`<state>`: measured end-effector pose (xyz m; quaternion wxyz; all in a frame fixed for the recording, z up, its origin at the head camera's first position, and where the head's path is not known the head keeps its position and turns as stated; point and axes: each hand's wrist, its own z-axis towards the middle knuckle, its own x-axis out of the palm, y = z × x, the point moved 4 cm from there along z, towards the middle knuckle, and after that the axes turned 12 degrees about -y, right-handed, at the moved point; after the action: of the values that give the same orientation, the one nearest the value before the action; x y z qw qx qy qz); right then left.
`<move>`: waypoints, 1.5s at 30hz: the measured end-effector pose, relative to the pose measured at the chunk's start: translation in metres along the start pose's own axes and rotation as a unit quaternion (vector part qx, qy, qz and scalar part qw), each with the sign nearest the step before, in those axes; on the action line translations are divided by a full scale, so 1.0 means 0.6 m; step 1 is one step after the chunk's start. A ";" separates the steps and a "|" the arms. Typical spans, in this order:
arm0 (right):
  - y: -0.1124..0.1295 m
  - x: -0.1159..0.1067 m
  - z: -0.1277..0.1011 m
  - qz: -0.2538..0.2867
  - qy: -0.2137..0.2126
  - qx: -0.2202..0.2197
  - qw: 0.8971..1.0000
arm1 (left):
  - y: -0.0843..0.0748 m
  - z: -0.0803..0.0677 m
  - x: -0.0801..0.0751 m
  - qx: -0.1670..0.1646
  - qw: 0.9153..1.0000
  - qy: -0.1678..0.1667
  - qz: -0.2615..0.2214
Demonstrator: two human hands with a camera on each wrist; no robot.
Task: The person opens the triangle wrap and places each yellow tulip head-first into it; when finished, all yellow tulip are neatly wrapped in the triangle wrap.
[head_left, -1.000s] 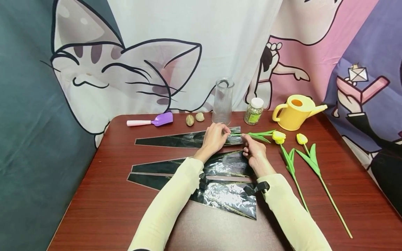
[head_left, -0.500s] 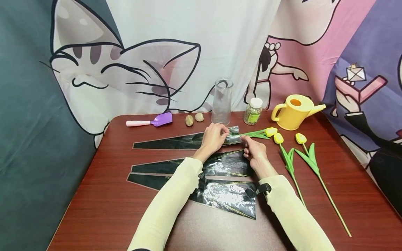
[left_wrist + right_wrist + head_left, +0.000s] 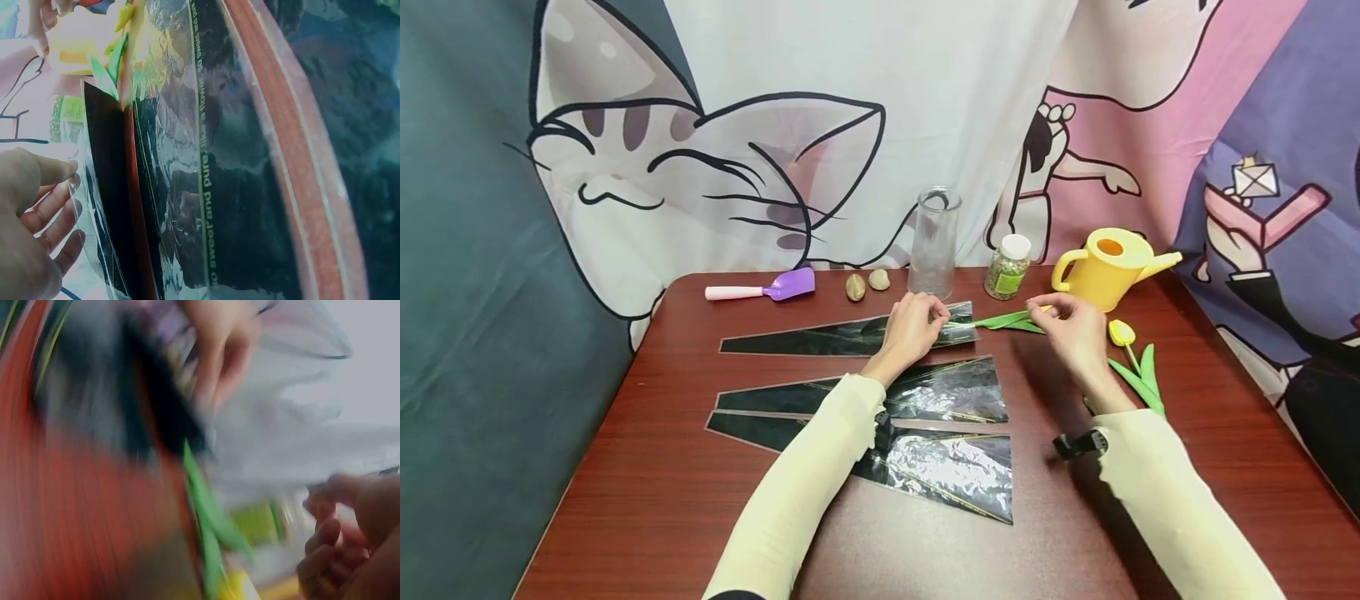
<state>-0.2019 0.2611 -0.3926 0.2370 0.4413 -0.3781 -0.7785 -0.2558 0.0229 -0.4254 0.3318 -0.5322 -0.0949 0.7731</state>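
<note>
Left hand (image 3: 912, 327) pinching far sleeve's (image 3: 850, 335) open end, right hand (image 3: 1072, 327) at 3 o'clock pinching tulip (image 3: 1011, 319) half inside, on desk (image 3: 625, 467).

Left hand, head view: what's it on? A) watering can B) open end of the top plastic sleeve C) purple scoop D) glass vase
B: the left hand pinches the wide open end of the top plastic sleeve, where the tulip stem enters.

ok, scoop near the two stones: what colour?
The scoop has a purple blade and a pale pink handle; the head view shows it best.
</note>
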 end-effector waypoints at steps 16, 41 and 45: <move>-0.050 0.008 0.053 -0.227 0.075 -0.386 0.891 | -0.005 -0.003 0.009 -0.003 1.000 0.010 0.003; -0.039 0.027 0.060 -0.230 0.117 -0.421 0.870 | 0.001 -0.003 0.008 0.003 1.000 0.005 0.002; -0.025 0.029 0.063 -0.210 0.126 -0.433 0.868 | 0.005 -0.001 0.005 0.001 1.000 -0.001 0.000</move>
<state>-0.2436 0.2722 -0.4013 0.2809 0.4574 0.1311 -0.8335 -0.2575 0.0224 -0.4297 0.3323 -0.5313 -0.0938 0.7736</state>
